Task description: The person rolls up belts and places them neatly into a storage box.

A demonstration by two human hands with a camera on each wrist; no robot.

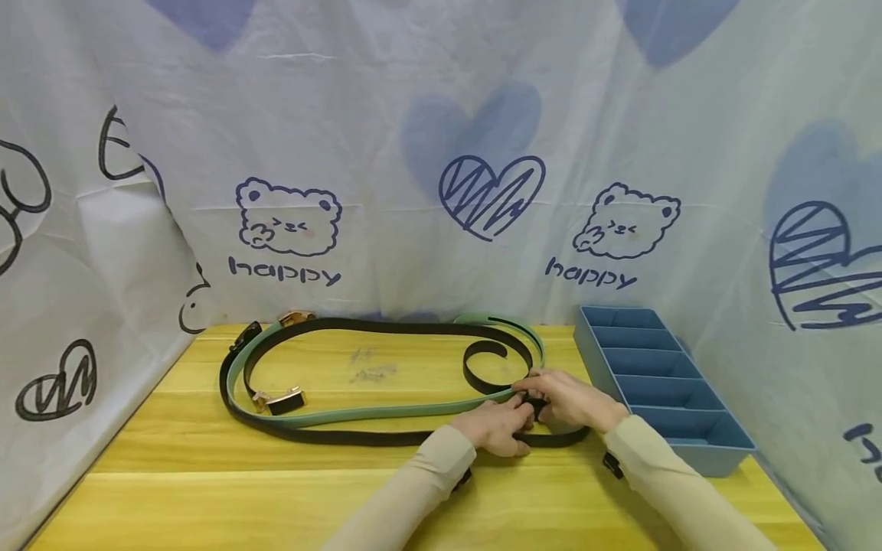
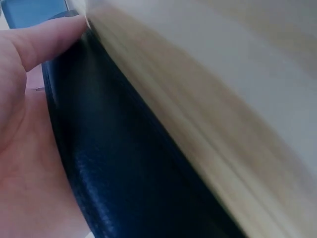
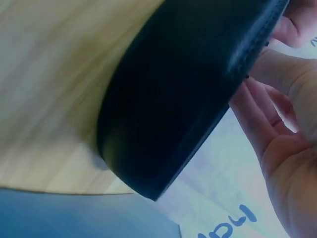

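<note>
A black belt (image 1: 344, 437) and a green belt (image 1: 379, 412) lie in long, overlapping loops on the wooden table. My left hand (image 1: 494, 427) is low at the loops' right end, gripping the black strap (image 2: 114, 148), with its thumb (image 2: 54, 39) across it in the left wrist view. Facing it, my right hand (image 1: 570, 399) pinches at the black strap, its fingertips at the stitched edge in the right wrist view. The green strap runs in under the right fingertips, where part of it is hidden. Beyond the hands, a black strap end (image 1: 475, 375) curls into a small coil.
A gold-trimmed buckle (image 1: 285, 401) sits inside the loops at left, with a black buckle (image 1: 246, 335) at their far left. To the right stands a blue divided tray (image 1: 717, 459). A small black piece (image 1: 612, 464) is by the right sleeve. Printed cloth (image 1: 386, 252) hangs behind.
</note>
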